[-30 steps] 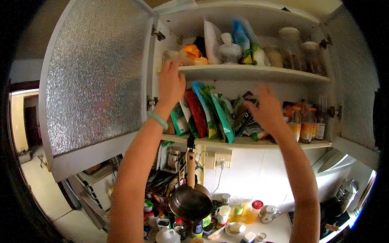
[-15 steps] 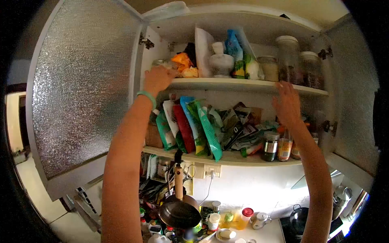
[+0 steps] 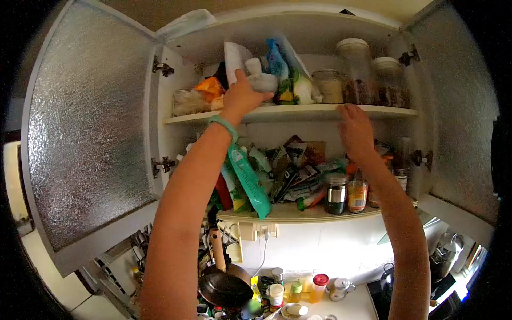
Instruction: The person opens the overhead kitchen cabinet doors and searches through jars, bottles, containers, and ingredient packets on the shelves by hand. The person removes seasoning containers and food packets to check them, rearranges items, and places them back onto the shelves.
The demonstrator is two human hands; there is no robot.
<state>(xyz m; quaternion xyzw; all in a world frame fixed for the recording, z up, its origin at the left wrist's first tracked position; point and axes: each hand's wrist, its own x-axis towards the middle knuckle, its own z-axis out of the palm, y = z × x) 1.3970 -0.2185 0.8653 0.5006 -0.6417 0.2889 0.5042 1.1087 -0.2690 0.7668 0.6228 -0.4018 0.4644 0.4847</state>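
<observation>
My left hand [image 3: 245,98], a green bangle [image 3: 224,128] on its wrist, reaches to the upper shelf with thumb and fingers spread and nothing held. Its fingers are in front of a white packet [image 3: 234,56]; the thumb points toward a white mortar [image 3: 262,83] with a pestle [image 3: 253,65] in it. Whether the fingertips touch the packet I cannot tell. My right hand [image 3: 356,130] grips the upper shelf's front edge [image 3: 298,110], fingertips over the top and thumb lower. Behind it on that shelf stand a lidded jar [image 3: 328,88] and a tall jar [image 3: 353,69].
Open frosted-glass doors [image 3: 90,128] flank the cupboard. An orange packet [image 3: 209,87] and blue bag [image 3: 277,61] share the upper shelf. Below are a teal pouch [image 3: 250,186] and dark-filled jar [image 3: 336,194]. A frying pan [image 3: 224,288] hangs beneath, above a cluttered counter [image 3: 346,304].
My left hand has moved right from the shelf's left end, past the orange packet, to the white packet and mortar. The view has shifted; my right hand stays at the shelf edge.
</observation>
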